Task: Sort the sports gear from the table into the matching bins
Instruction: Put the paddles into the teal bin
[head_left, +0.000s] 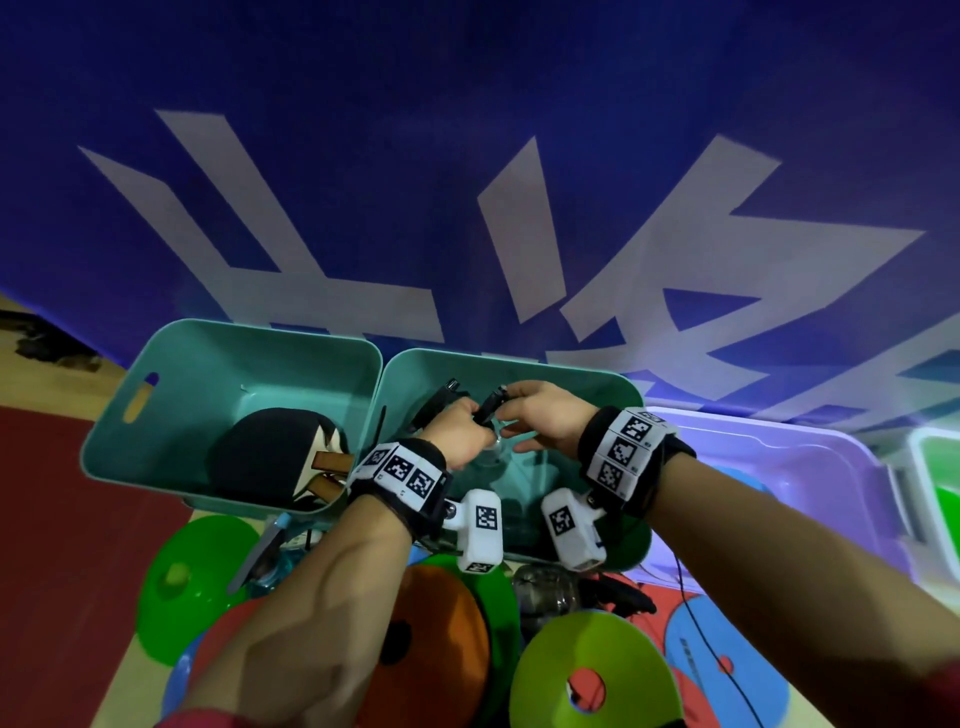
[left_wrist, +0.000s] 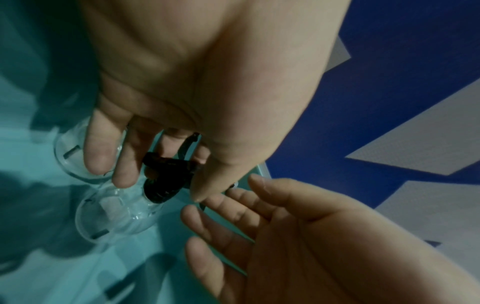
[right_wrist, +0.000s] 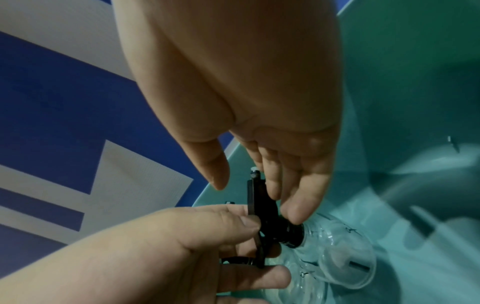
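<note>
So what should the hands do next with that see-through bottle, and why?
Probably lower the clear bottle the last bit and let go. It is already inside the teal bin; the left hand pinches its black cap, and the right hand only touches the cap with straight fingertips.

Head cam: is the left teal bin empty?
No, a black table tennis paddle lies inside the left teal bin.

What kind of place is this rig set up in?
Probably a staged sorting station in a sports venue, though I can't be sure: a big blue banner with white characters behind, teal bins, one holding table-tennis paddles, and coloured disc cones in front.
</note>
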